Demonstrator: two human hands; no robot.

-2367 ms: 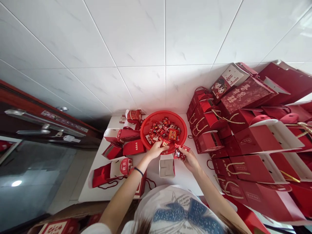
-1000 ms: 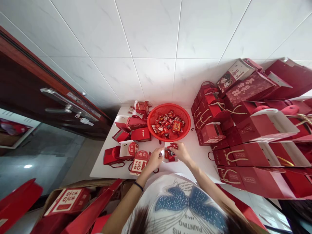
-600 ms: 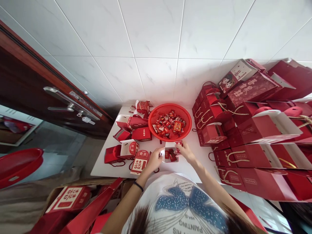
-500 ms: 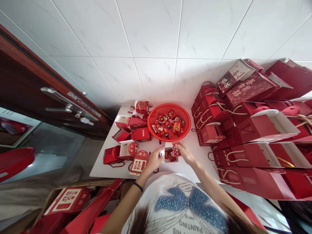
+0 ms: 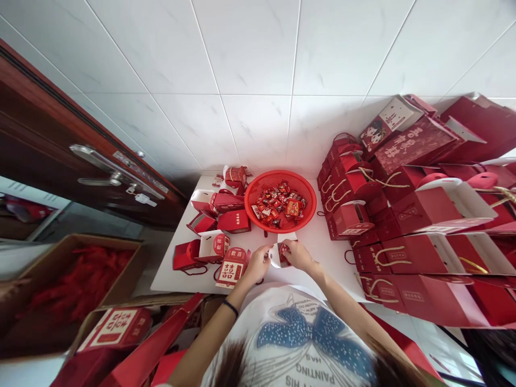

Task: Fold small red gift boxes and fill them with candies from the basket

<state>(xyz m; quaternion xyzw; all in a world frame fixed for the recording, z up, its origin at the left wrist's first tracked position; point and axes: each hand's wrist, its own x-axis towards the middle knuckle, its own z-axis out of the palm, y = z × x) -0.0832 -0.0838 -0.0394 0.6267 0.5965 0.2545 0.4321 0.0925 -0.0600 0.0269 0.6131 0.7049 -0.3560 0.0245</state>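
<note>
In front of my body, at the table's near edge, is a small gift box (image 5: 275,257) with white flaps raised. My left hand (image 5: 258,264) pinches its left flap between thumb and fingers. My right hand (image 5: 299,256) reaches over the box's right side, fingers closed on a small red patterned packet (image 5: 284,255) at the opening. The fingers cover much of the packet and the box's contents. Just beyond the box stands a red plastic basket (image 5: 310,216) of wrapped sweets (image 5: 278,203).
Red gift boxes (image 5: 234,221) crowd the white table (image 5: 165,277) on my left. Stacked red boxes with cord handles (image 5: 387,255) rise on my right. A cardboard box (image 5: 121,274) with red contents is at the left, where another person's hand (image 5: 14,288) shows. A tiled wall (image 5: 258,123) stands behind.
My right hand has moved slightly left and down over the box with the red packet. A cardboard box and another person's hand have come into view at left, where a red basin was.
</note>
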